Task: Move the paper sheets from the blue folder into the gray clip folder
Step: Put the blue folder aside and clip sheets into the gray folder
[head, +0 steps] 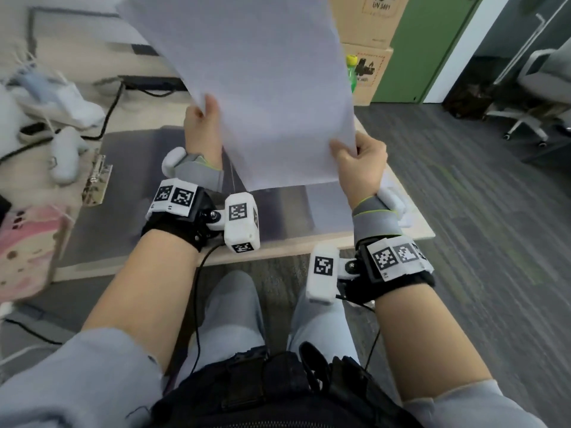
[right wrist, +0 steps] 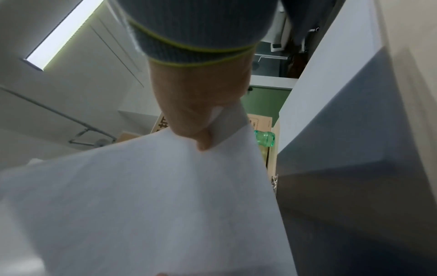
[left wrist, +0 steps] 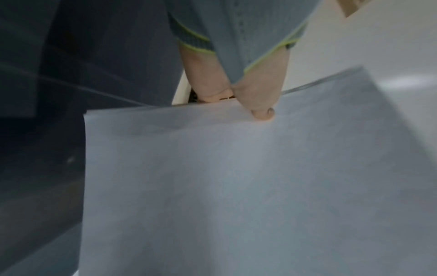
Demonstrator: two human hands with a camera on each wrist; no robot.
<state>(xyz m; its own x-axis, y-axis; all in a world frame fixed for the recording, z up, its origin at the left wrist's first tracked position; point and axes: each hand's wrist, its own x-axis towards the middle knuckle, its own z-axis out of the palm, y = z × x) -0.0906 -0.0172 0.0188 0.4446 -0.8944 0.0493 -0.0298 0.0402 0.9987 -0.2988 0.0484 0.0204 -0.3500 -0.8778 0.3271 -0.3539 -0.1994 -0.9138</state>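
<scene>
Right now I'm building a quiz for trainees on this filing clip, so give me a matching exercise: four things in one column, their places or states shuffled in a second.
Things:
1. white paper sheets
2. open gray clip folder
3. green plastic bottle
4. silver metal clip

Places or states:
A. beside stacked cardboard boxes
B. at the folder's left edge
C. held up by left hand and right hand
D. lying flat on the table

Pairs: 1-C, 2-D, 3-A, 4-B
</scene>
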